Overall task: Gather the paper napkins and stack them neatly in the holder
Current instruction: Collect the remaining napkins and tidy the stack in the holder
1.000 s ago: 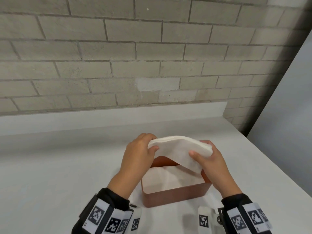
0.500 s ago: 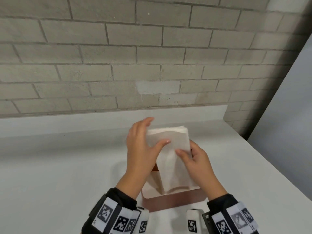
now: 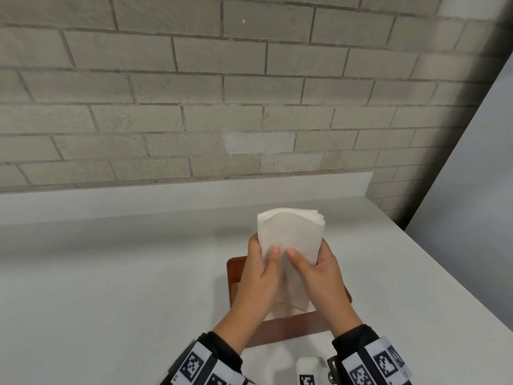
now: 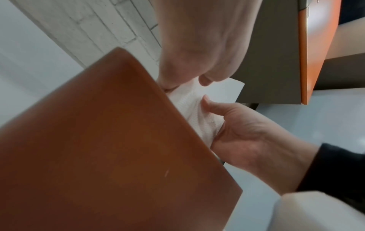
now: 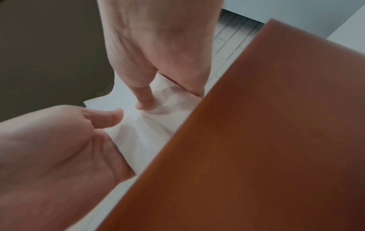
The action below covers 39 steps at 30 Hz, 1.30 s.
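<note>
In the head view a thick stack of white paper napkins (image 3: 290, 234) stands upright on its edge. Its lower end reaches down inside the open brown holder (image 3: 234, 273) on the white counter. My left hand (image 3: 266, 252) grips the stack's left side with the thumb on the front. On the right side my right hand (image 3: 306, 254) grips it the same way. Both wrist views show the thumbs pressing the napkins (image 4: 194, 107) (image 5: 150, 134) just behind the holder's brown wall (image 4: 108, 140) (image 5: 266, 140). The stack's bottom edge is hidden by my hands.
The white counter (image 3: 111, 287) ends at a raised lip under a grey brick wall (image 3: 194, 107), and its right edge (image 3: 444, 273) runs diagonally. An orange and grey-brown cabinet (image 4: 304, 46) shows in the left wrist view.
The stack has turned from lying flat above the holder to standing upright, and both hands have brought its lower end down into the holder.
</note>
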Each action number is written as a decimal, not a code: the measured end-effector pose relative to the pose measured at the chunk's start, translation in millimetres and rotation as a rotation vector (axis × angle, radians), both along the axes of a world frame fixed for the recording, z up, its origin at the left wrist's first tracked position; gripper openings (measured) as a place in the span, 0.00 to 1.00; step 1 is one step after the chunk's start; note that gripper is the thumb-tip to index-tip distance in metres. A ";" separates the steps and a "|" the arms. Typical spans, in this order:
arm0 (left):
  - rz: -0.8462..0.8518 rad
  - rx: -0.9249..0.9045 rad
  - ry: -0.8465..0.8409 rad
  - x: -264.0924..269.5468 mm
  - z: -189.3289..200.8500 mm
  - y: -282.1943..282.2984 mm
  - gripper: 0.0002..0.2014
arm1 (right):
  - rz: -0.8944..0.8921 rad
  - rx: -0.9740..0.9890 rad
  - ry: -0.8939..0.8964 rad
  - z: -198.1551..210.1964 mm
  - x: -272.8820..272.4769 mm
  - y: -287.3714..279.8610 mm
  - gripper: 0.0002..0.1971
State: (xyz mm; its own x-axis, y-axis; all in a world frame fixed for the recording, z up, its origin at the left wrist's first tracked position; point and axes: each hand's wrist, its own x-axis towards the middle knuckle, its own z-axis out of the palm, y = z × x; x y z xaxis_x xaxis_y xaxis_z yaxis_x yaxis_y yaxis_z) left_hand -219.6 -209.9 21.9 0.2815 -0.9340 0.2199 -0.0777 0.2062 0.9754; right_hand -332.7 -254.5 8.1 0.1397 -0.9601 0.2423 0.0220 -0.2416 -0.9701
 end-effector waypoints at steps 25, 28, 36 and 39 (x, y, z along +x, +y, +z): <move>0.009 0.157 -0.224 14.7 -6.6 -0.8 0.04 | 0.052 0.023 0.148 30.3 -16.9 -6.9 0.24; -0.033 0.111 -0.327 18.9 3.5 0.5 0.04 | 0.008 -0.268 0.458 73.9 -26.4 -6.4 0.35; -0.099 0.018 -0.518 17.7 16.1 -2.3 0.06 | 0.192 -0.318 1.028 115.7 -27.5 -10.3 0.10; -0.038 0.029 -0.561 29.5 14.5 0.6 0.16 | 0.139 -0.216 0.909 106.4 -38.1 -16.1 0.09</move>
State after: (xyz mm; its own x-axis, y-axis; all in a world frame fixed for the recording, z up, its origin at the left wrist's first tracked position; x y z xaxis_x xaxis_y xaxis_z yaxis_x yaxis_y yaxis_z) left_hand -190.1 -209.2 36.4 0.0945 -0.9493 0.2998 -0.5793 0.1925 0.7921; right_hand -370.8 -270.6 114.5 0.4724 -0.8677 0.1547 -0.6788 -0.4701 -0.5641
